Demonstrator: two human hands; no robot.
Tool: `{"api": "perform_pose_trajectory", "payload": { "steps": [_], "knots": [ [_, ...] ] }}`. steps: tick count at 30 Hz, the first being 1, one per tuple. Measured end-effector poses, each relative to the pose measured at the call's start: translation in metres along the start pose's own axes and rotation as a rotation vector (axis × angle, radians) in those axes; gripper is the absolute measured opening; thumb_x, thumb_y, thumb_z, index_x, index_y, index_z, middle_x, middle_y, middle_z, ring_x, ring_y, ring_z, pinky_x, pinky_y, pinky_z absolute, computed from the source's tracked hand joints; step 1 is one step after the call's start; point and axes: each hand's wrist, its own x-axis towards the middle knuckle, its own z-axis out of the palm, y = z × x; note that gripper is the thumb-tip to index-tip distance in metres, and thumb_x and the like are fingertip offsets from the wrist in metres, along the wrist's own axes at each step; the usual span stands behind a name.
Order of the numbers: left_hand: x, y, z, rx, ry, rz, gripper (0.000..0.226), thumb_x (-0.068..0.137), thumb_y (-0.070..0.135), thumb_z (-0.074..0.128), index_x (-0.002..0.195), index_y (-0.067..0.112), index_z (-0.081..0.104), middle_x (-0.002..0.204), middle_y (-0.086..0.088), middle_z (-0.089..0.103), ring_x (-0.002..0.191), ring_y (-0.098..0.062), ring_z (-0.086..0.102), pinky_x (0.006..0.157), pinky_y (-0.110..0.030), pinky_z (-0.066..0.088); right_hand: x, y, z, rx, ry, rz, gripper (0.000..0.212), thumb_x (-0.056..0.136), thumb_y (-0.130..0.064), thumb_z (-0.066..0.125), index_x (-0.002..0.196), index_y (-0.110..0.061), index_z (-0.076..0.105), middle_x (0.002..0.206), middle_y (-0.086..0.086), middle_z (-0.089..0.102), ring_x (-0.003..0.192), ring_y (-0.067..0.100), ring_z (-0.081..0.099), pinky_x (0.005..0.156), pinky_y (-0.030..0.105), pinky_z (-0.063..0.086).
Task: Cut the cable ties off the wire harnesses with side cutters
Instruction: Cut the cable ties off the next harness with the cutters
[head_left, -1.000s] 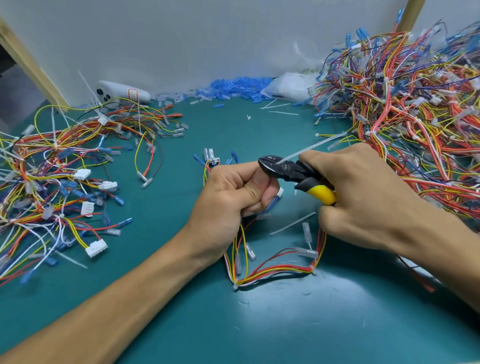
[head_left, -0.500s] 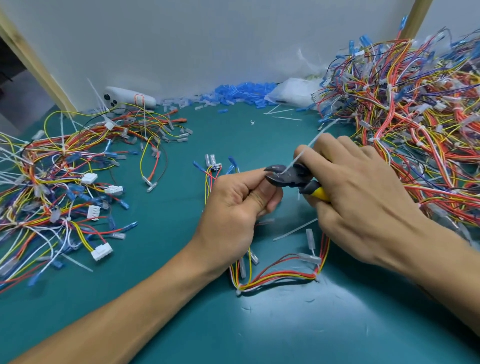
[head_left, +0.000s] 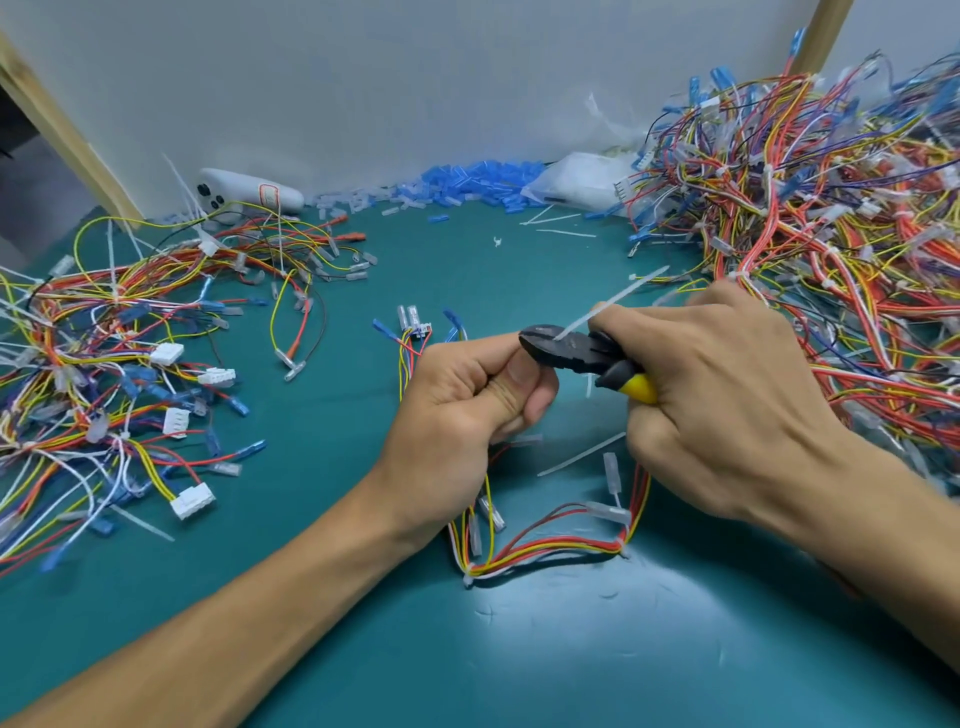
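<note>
The left hand (head_left: 467, 410) is curled tight, thumb pressed against the forefinger. It pinches the bundled part of a thin red, yellow and white wire harness (head_left: 545, 553), whose loop lies on the teal worktop (head_left: 571, 665) beneath both wrists. The right hand (head_left: 727, 400) is fisted round the yellow-handled, black-headed side cutters (head_left: 571, 353). Their jaws look almost closed, with the tip just beside the left thumb. A pale translucent plastic cable tie (head_left: 613, 304) runs from the jaws up and away to the right. The fingers hide the cut point itself. The blades sit very near the thumb and wires, so a squeeze slightly off line could nick insulation or skin. The freed tail could also spring into the tangled heap of harnesses (head_left: 831, 234) on the right.
</note>
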Motion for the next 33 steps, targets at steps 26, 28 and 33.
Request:
{"api": "perform_pose_trajectory", "payload": {
  "steps": [26, 28, 33],
  "knots": [
    [0.0028, -0.0077, -0.0031, -0.019, 0.006, -0.013, 0.043, 0.103, 0.040, 0.055, 0.065, 0.019, 0.055, 0.057, 0.004, 0.030, 0.052, -0.015, 0.019, 0.049, -0.027, 0.016, 0.0010, -0.0015, -0.0013, 0.120, -0.169, 0.030, 0.035, 0.061, -0.016, 0.038, 0.094, -0.022, 0.047, 0.090, -0.002, 0.058, 0.087, 0.038, 0.054, 0.070, 0.047, 0.049],
    [0.0031, -0.0067, -0.0027, -0.021, 0.007, -0.012, 0.041, 0.101, 0.037, 0.052, 0.065, 0.020, 0.057, 0.058, 0.002, 0.030, 0.052, -0.016, 0.019, 0.050, -0.028, 0.015, 0.0006, -0.0008, -0.0001, 0.135, -0.138, 0.025, 0.028, 0.059, -0.016, 0.039, 0.086, -0.021, 0.044, 0.081, -0.002, 0.055, 0.079, 0.041, 0.051, 0.065, 0.048, 0.049],
    [0.0029, -0.0045, -0.0019, -0.007, 0.005, -0.026, 0.040, 0.102, 0.029, 0.047, 0.068, 0.011, 0.057, 0.059, -0.012, 0.026, 0.053, -0.019, 0.018, 0.050, -0.030, 0.014, 0.0004, -0.0003, -0.0004, 0.177, -0.099, 0.052, 0.021, 0.055, -0.016, 0.042, 0.075, -0.023, 0.042, 0.061, -0.013, 0.041, 0.067, 0.035, 0.039, 0.056, 0.046, 0.046]
  ]
}}
